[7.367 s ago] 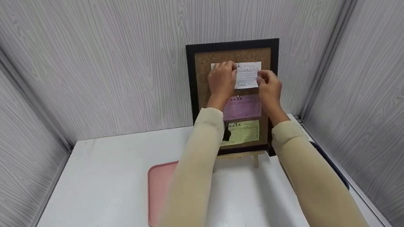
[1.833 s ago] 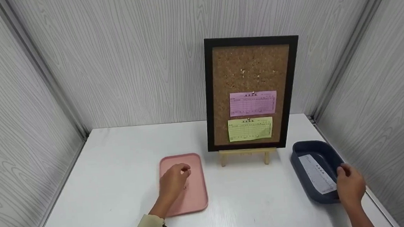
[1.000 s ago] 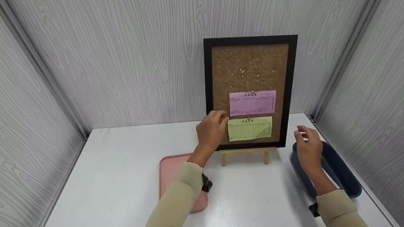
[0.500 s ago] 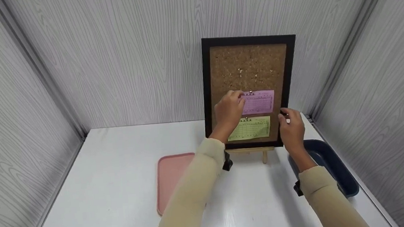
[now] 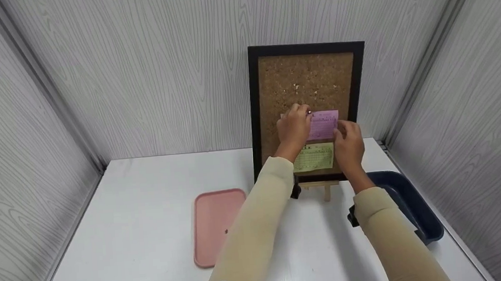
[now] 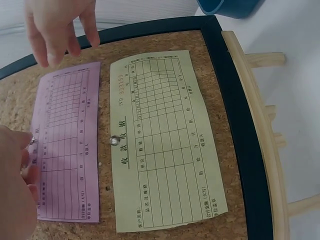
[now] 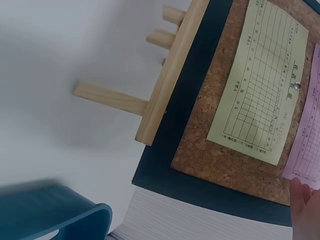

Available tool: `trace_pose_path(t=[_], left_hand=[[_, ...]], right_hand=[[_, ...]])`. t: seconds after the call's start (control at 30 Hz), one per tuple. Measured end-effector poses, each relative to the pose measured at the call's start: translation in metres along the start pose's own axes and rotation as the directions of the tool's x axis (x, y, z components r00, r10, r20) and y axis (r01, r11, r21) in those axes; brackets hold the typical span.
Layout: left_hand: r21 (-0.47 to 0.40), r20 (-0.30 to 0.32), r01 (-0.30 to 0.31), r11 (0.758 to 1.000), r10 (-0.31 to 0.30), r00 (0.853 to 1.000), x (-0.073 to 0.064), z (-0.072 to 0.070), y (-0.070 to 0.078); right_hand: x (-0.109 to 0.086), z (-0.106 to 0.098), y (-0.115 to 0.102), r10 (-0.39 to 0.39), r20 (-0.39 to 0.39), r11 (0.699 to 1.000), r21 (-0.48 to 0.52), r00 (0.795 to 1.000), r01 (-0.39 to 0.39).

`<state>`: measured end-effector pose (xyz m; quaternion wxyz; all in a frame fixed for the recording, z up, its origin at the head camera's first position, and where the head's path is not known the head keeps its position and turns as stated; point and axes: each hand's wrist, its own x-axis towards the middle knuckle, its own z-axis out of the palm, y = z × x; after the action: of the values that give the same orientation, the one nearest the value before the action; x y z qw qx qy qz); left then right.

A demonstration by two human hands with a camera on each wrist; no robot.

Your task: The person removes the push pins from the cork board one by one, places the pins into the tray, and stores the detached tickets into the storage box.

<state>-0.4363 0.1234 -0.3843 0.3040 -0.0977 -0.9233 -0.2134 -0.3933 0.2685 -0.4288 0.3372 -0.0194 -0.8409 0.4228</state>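
Note:
A pink receipt slip (image 5: pixel 325 123) is fastened to the cork board (image 5: pixel 306 76) by a clear-headed push pin (image 6: pixel 33 141) at its top edge. My left hand (image 5: pixel 293 128) pinches that push pin with its fingertips and covers the slip's left part in the head view. My right hand (image 5: pixel 350 146) is at the slip's right edge, its fingers loosely bent; in the right wrist view the fingertips (image 7: pixel 298 192) meet the slip's corner. Below hangs a yellow-green receipt slip (image 6: pixel 162 145) with its own push pin (image 6: pixel 114 141), touched by neither hand.
The black-framed board leans on a small wooden easel (image 5: pixel 321 184). A pink tray (image 5: pixel 213 201) with a small dark item lies front left of it. At the right stands a dark blue basin (image 5: pixel 436 228), partly behind my right sleeve.
The white receipt, on the board earlier, was later in the blue basin. My left hand moved from over the pink tray up to the pink receipt's pin; my right rose from the basin to its edge.

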Motion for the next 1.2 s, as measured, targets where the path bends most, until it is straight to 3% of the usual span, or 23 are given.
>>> trace_pose_path(t=[0.2, 0.5, 0.83, 1.2], left_hand=[[0.032, -0.024, 0.003, 0.999, -0.002, 1.0, 0.004, 0.005, 0.004], [0.027, -0.023, 0.017, 0.999, -0.017, 1.0, 0.004, 0.006, 0.003], [-0.002, 0.006, 0.035, 0.999, -0.035, 0.999, 0.003, 0.007, 0.002], [-0.061, 0.012, 0.04, 0.997, -0.04, 0.999, 0.004, 0.006, 0.001]], right_hand=[[0.006, 0.007, -0.002, 0.08, -0.002, 0.997, -0.008, 0.997, -0.08], [0.013, 0.017, 0.001, 0.177, 0.036, 0.97, 0.163, 0.984, -0.18], [0.012, 0.018, 0.003, 0.202, 0.03, 0.95, 0.236, 0.979, -0.204], [0.012, 0.012, 0.006, 0.137, 0.033, 0.95, 0.278, 0.99, -0.141]])
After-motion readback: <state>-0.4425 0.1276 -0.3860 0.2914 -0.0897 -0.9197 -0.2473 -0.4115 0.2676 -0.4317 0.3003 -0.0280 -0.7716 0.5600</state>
